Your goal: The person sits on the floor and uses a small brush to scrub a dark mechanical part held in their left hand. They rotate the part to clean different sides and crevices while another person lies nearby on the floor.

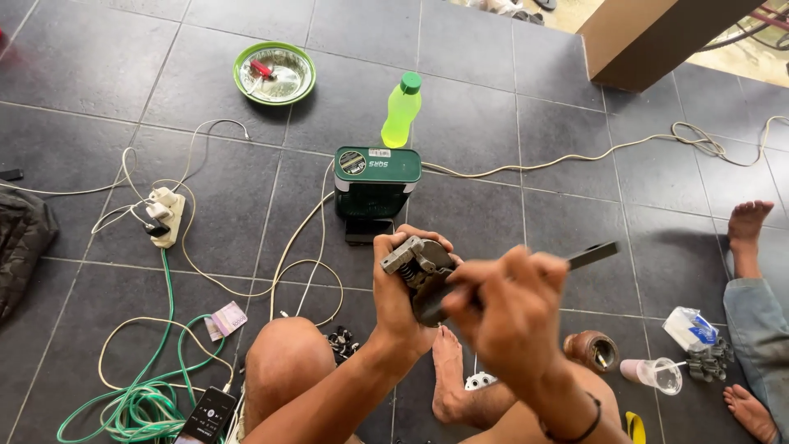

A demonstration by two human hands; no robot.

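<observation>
My left hand (398, 289) grips a grey metal mechanical part (417, 263) with a spring and a square end, held above my lap. My right hand (508, 312) is closed around a dark flat tool (590, 256) whose blade sticks out to the right; the hand presses against the part's right side. Just beyond the part stands a green box-shaped device (376, 178) on the grey tiled floor. My bare knee (283, 362) and foot (448, 374) lie below the hands.
A green bottle (401, 108) and a green bowl (274, 72) sit farther off. A white power strip (164, 215), white and green cables (148, 395), a phone (207, 416), a banknote (226, 320), a brown cylinder (590, 349) and a plastic cup (655, 374) lie around. Another person's feet (748, 226) are at right.
</observation>
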